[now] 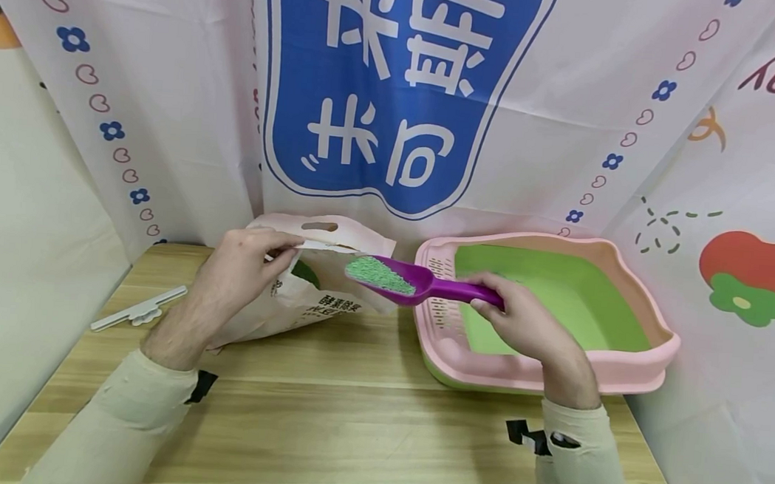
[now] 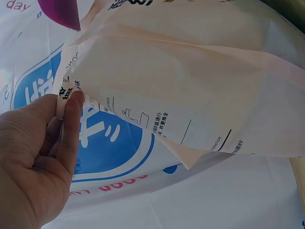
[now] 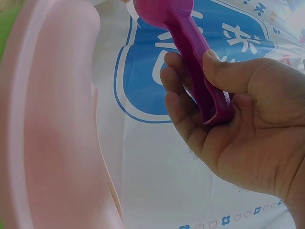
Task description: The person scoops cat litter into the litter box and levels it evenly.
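grips the handle of a purple scoop [image 1: 421, 277] in the right hand [image 1: 522, 320], with thumb laid along one side and fingers curled round the other (clearest from the right wrist). holds the scoop raised, with its bowl in front of the right part of a pale printed bag [image 1: 303, 314] and its handle over the slotted end of a pink-and-green tray [image 1: 500, 369]. carries a heap of green granules [image 1: 379, 272] in the bowl. pinches the opened edge of the bag between thumb and fingers of the left hand [image 1: 242, 266], near a cut-out carry hole. has the bag slumped on a wooden table [image 1: 363, 418], with the tray just beside it on the right and a white clip [image 1: 137, 312] lying on the left. wears pale sleeves [image 1: 117, 410] on both arms, with something black [image 1: 202, 387] at each cuff (too small to name). faces a white cloth [image 1: 202, 112] printed with a blue panel, small hearts and flowers.
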Demonstrator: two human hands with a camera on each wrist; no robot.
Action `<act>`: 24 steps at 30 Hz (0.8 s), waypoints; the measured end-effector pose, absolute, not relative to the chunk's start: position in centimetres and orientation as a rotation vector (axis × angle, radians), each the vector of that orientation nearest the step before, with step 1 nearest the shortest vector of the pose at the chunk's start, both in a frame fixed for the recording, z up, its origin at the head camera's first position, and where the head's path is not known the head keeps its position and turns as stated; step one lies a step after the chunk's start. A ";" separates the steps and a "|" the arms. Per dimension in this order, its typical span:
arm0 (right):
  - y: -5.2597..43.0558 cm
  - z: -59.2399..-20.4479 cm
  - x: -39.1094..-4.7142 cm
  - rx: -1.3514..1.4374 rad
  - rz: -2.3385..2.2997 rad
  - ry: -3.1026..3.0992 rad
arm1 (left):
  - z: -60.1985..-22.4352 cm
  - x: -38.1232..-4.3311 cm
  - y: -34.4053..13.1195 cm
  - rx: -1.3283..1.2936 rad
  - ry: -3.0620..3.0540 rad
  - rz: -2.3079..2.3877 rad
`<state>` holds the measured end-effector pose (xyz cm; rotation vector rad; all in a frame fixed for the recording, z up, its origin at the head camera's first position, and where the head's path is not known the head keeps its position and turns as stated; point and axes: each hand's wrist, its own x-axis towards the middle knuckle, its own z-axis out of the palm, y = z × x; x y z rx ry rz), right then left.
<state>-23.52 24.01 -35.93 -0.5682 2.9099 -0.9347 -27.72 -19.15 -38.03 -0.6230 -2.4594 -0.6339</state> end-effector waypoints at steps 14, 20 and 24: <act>26.0 -35.2 -23.1 -0.569 -0.925 2.922 | -38.1 -27.8 -19.2 -0.631 -2.455 -0.643; 26.9 -34.9 -23.1 -0.570 -0.933 2.951 | -38.2 -27.9 -19.1 -0.641 -2.443 -0.649; 27.4 -34.8 -23.2 -0.518 -0.899 2.984 | -38.2 -27.9 -19.1 -0.645 -2.445 -0.641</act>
